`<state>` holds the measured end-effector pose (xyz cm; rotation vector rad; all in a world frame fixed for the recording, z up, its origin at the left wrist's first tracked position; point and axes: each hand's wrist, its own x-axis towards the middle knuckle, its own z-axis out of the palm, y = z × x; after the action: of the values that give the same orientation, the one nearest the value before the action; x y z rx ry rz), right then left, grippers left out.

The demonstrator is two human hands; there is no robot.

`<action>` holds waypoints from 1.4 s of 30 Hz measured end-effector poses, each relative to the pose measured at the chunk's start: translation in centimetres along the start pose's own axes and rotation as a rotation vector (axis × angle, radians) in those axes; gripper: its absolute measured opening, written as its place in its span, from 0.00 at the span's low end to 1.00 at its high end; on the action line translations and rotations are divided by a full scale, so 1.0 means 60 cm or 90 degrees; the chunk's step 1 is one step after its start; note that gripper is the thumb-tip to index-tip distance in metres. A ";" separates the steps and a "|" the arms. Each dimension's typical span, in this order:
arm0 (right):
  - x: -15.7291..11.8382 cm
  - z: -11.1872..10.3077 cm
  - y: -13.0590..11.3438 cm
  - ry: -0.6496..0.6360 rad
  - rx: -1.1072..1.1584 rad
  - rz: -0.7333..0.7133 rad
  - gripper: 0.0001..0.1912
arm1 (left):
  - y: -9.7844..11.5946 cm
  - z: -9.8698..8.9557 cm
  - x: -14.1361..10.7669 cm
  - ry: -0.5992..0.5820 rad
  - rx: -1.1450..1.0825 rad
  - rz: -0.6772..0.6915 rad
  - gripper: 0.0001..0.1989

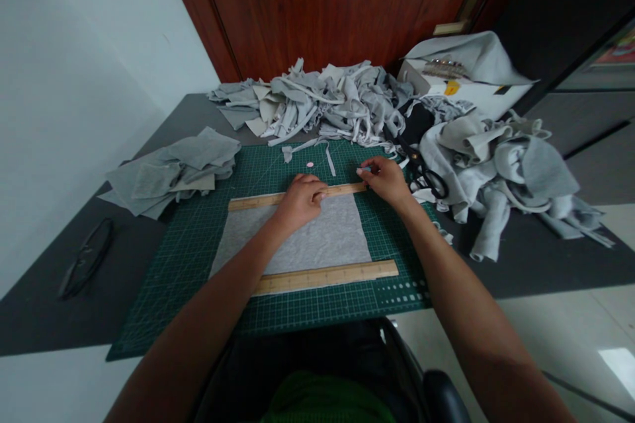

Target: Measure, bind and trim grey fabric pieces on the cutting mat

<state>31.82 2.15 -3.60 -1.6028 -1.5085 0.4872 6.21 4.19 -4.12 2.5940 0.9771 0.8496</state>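
Heathered grey fabric (332, 231), faintly rumpled, is lying on green cutting mat (193, 238), showing between two wooden rulers (327, 276); left fingers (306, 178) are resting on farther ruler (255, 201), grip unclear; right fingers (373, 162) are pinching small bluish object (365, 170).

Grey cloth (327, 238) lies on a green cutting mat (183, 251), a far ruler (255, 201) along its 12 o'clock edge and a near ruler (332, 275) at 6. The left hand (301, 201) rests on the far ruler; at 2 o'clock the right hand (385, 180) pinches a small bluish piece (364, 169). Farther out, scissors (421, 173) lie at 2, a scrap heap (322, 102) at 12, layered offcuts (173, 172) at 10.
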 end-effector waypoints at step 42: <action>-0.027 0.024 -0.030 -0.069 0.019 -0.045 0.08 | 0.012 0.000 -0.009 0.016 -0.004 -0.065 0.08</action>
<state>29.27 0.89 -3.41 -1.5153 -1.6260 0.5621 6.27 3.29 -4.03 2.5103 1.1016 0.8604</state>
